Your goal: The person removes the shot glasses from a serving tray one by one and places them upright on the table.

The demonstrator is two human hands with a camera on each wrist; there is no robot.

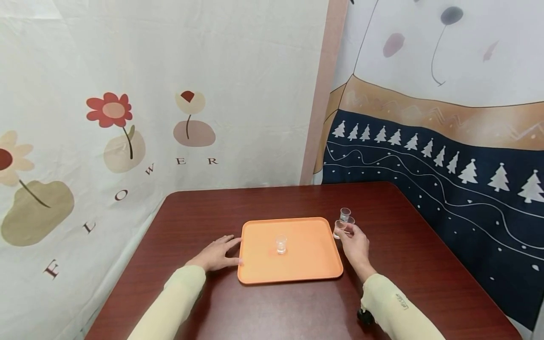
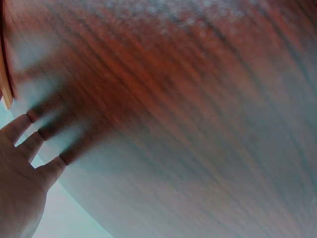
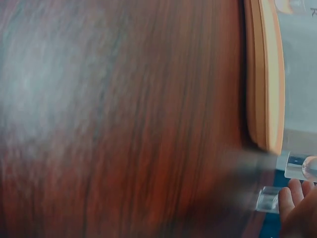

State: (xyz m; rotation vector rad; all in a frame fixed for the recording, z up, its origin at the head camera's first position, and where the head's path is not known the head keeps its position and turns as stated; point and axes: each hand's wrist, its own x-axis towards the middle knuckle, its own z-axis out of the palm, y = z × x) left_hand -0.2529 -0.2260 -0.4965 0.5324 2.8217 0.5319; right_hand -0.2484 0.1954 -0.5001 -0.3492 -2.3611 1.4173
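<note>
An orange tray (image 1: 306, 269) lies on the table, with one small clear shot glass (image 1: 281, 245) standing upright on it. My left hand (image 1: 216, 255) is at the tray's left edge, fingers spread and the thumb touching the rim. The left wrist view shows its fingers (image 2: 30, 144) extended over the wood. Just past the tray's right edge, my right hand (image 1: 356, 245) pinches a clear shot glass (image 1: 337, 230) between thumb and fingers. Behind it stand another shot glass (image 1: 345, 213) and a third (image 1: 351, 220), partly hidden. In the right wrist view, the fingers (image 3: 295, 191) are beside two glasses.
The dark red-brown wooden table (image 1: 204, 212) has rounded far corners. A pale curtain (image 1: 255, 94) with printed flowers hangs behind it. A navy and white cloth (image 1: 425, 170) with printed trees hangs along the right side.
</note>
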